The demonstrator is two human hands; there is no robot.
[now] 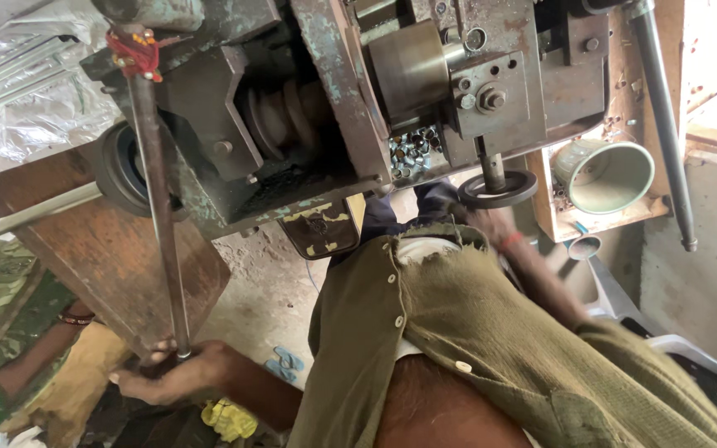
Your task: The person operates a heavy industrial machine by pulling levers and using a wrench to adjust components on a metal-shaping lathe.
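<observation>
My left hand is clenched round the lower end of the long steel lever, which runs up to the machine. My right hand sits blurred at the black handwheel under the machine's right edge; can't tell its grip.

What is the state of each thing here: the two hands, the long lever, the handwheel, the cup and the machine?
Left hand: closed around the lower end of the long metal lever rod.
Long metal lever rod: gripped, slanting, red thread tied near its top.
Right hand: blurred, at the black round handwheel.
Black round handwheel: touched, below the machine.
Pale green cup: lying on its side, empty.
Worn grey-green metal machine: paint chipped.
</observation>
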